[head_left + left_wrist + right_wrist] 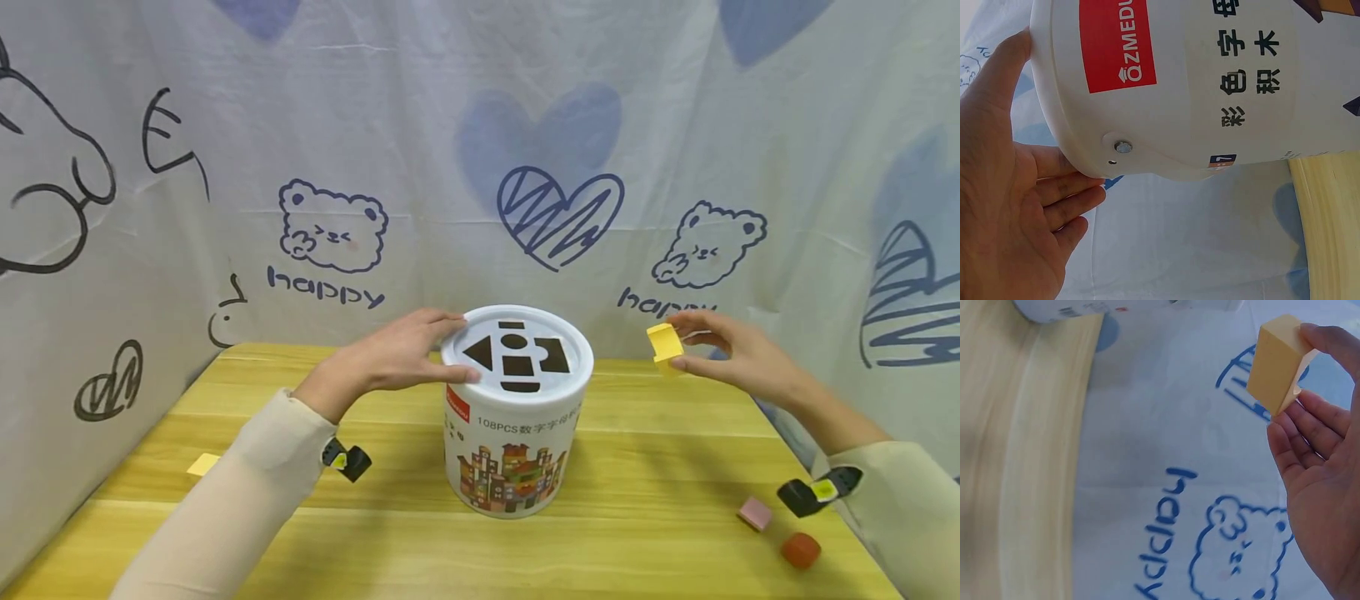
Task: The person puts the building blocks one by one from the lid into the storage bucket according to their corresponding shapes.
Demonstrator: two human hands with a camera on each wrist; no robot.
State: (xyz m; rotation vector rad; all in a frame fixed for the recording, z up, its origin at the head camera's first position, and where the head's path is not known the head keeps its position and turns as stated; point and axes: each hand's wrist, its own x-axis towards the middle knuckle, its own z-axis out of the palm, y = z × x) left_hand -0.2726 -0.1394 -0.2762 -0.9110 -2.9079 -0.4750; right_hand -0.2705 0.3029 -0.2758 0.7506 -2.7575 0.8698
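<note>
A white lidded bucket [510, 454] of building blocks stands upright on the wooden table. Its white lid [557, 386] has several shaped cut-outs. At the bucket's left rim, my left hand [397, 352] rests with the thumb on the lid and the fingers around the far edge; in the left wrist view the hand [1010, 187] touches the rim with relaxed fingers. To the right of the bucket and above the table, my right hand [738, 357] pinches a yellow notched building block [663, 343] between thumb and fingers. The block's [1272, 362] flat side shows in the right wrist view.
A pink block [754, 514] and a red block [801, 551] lie at the table's right front. Another yellow block [203, 464] lies at the left, partly behind my left sleeve. A printed white curtain [435, 167] hangs behind the table [375, 517].
</note>
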